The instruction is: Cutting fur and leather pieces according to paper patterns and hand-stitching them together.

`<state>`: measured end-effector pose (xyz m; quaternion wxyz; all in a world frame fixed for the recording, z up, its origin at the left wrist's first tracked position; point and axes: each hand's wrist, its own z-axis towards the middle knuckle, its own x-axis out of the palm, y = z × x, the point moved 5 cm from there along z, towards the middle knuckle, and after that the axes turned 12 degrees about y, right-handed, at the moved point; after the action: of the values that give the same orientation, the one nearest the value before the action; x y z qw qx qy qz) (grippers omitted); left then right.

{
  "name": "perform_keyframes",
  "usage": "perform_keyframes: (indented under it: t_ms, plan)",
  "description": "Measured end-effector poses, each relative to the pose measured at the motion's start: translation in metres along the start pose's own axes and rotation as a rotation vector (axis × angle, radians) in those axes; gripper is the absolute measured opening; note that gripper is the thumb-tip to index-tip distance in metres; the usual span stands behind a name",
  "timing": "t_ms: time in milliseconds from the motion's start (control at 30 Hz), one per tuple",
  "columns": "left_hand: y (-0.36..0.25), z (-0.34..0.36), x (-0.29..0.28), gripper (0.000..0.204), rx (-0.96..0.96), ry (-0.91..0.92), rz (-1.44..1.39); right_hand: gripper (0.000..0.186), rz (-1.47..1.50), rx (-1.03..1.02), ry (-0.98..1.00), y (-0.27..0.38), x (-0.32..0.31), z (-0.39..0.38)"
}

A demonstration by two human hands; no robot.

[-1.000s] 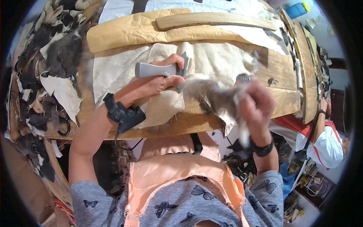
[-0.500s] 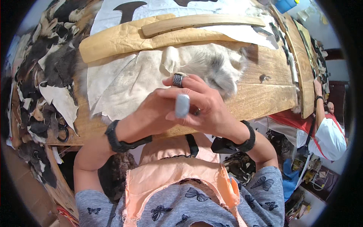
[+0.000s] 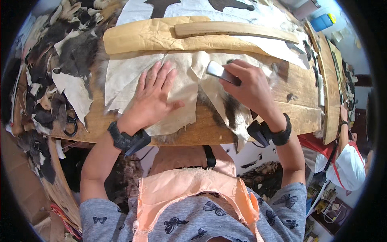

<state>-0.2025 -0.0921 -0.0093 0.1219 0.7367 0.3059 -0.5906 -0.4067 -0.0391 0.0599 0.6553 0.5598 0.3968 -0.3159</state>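
My left hand (image 3: 152,94) lies flat, palm down and fingers spread, on a cream-coloured fur hide (image 3: 179,115) turned skin side up on the wooden table. Over the hide's right part, my right hand (image 3: 252,82) is closed around a short flat tool (image 3: 215,69) with a rounded silvery end and a dark body. The tool's exact kind cannot be made out. A narrow leg of the hide with grey and white fur (image 3: 236,111) hangs past the table's near edge. My right hand hides part of the hide beneath it.
Behind the hide lies a yellow-brown paper roll (image 3: 141,37) with a curved wooden strip (image 3: 238,30) on it. Dark patterns (image 3: 163,6) rest on white sheeting. Fur scraps (image 3: 52,80) cover the table's left side. A person in a white sleeve (image 3: 348,165) is at the right.
My hands, together before, have parted: the left now presses flat on the hide, the right holds the tool lower over it. The furry right part now lies folded differently, skin side up.
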Motion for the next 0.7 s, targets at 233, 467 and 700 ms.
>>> perform_keyframes:
  t_ms: [233,467,700]
  plan:
    - [0.002,0.004,0.003,0.083,0.000,0.058,0.000,0.040,-0.159,-0.037,0.306,-0.014,0.037,0.022]
    - [0.003,0.005,0.001,0.082,-0.038,0.102,-0.026,0.046,-0.114,-0.063,0.532,-0.007,0.039,-0.009]
    - [-0.032,0.017,-0.015,0.071,0.085,0.184,0.148,0.026,-0.057,-0.111,0.351,0.008,0.013,-0.041]
